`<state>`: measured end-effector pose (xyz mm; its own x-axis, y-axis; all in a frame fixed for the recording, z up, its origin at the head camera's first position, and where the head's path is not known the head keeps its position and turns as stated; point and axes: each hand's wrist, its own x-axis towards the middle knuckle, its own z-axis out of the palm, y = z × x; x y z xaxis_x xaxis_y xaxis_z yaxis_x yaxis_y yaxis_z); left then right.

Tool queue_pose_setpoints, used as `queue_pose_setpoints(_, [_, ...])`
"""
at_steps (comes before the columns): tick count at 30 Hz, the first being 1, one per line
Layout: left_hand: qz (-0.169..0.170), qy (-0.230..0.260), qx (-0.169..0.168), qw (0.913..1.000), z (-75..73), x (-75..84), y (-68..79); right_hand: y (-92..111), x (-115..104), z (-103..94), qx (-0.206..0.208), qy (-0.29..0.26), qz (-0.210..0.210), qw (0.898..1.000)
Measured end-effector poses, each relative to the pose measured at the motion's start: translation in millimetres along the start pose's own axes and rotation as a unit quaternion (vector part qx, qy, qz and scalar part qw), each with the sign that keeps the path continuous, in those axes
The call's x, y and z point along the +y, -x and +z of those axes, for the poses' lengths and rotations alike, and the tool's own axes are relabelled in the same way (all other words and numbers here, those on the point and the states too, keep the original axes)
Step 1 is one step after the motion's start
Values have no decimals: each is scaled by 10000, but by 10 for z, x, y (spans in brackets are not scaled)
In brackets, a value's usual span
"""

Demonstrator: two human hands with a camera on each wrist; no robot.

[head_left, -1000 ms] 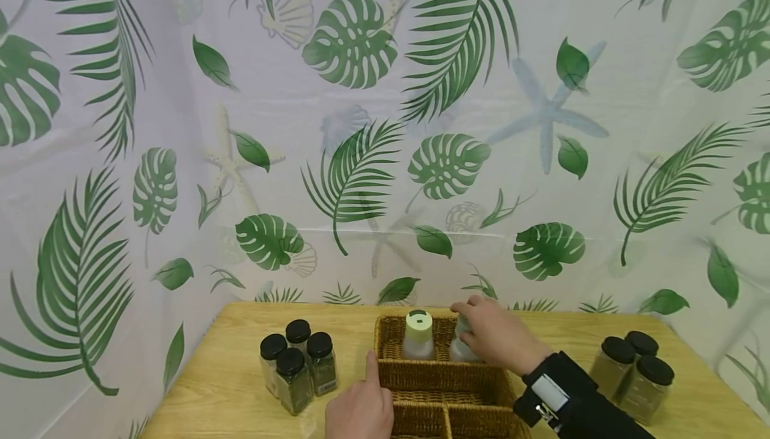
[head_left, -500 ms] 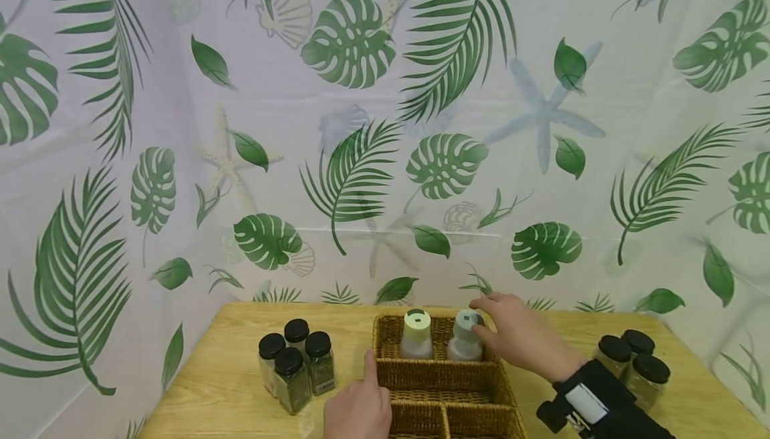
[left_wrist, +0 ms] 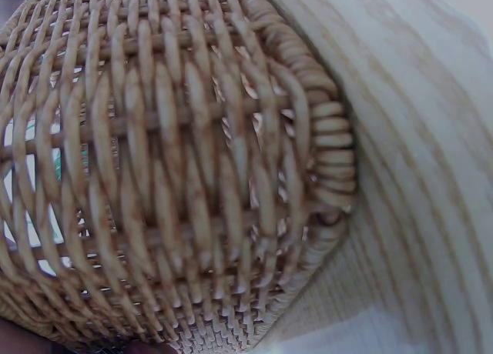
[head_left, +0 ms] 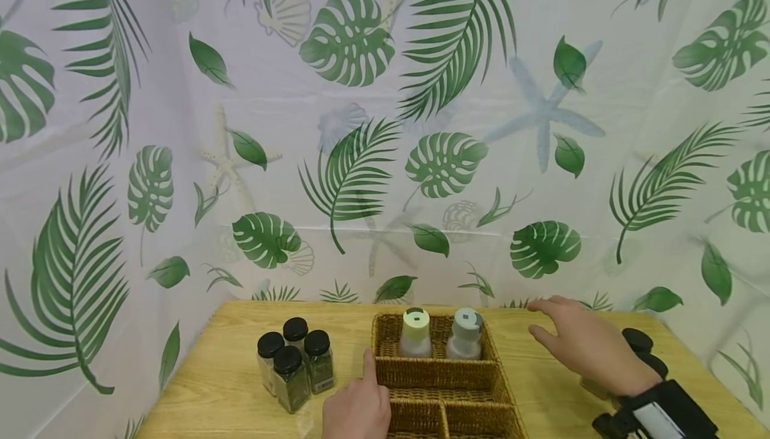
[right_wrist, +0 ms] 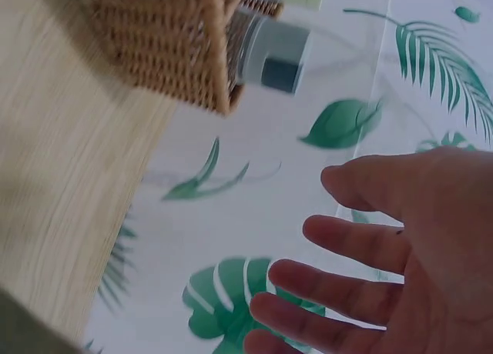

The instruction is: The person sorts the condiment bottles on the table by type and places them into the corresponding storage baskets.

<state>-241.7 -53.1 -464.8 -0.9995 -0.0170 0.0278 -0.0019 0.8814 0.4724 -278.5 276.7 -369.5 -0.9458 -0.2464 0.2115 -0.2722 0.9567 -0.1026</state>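
Note:
A brown wicker basket [head_left: 442, 380] with compartments stands in the middle of the table. Upright in its back compartment are a bottle with a yellow-green cap [head_left: 416, 335] and one with a grey-blue cap [head_left: 465, 336]. My left hand [head_left: 359, 405] rests at the basket's left side, index finger extended along the edge; in the left wrist view the woven wall [left_wrist: 169, 138] fills most of the picture. Off to the right, my right hand [head_left: 592, 345] hovers with nothing in it, apart from the basket. The right wrist view shows its fingers [right_wrist: 339, 288] spread and relaxed.
Several black-lidded spice jars [head_left: 293, 379] stand left of the basket. More black-lidded jars [head_left: 637, 340] at the right are partly hidden behind my right hand and wrist. A leaf-patterned cloth [head_left: 385, 158] hangs behind the wooden table [head_left: 204, 385].
My right hand has let go of the grey-blue-capped bottle, which stays in the back compartment, and has moved away to the right. My left hand keeps its place.

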Motion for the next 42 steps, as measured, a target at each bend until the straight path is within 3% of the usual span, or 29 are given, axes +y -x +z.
queue_pose_setpoints(11, [-31,115,-147,9998,-7,-7,-15,170,418,-27,-23,353,421,9985])
queue_pose_setpoints(19, [80,126,-41,9999,-8,-25,-2,182,641,-9,-502,555,799,9940])
queue_pose_setpoints(33, [84,178,-53,9998,-12,-15,7,259,802,144,-471,693,572,9948])
queue_pose_setpoints(42, [67,202,-14,9998,-1,-23,10,225,864,201,-667,647,580,9940])
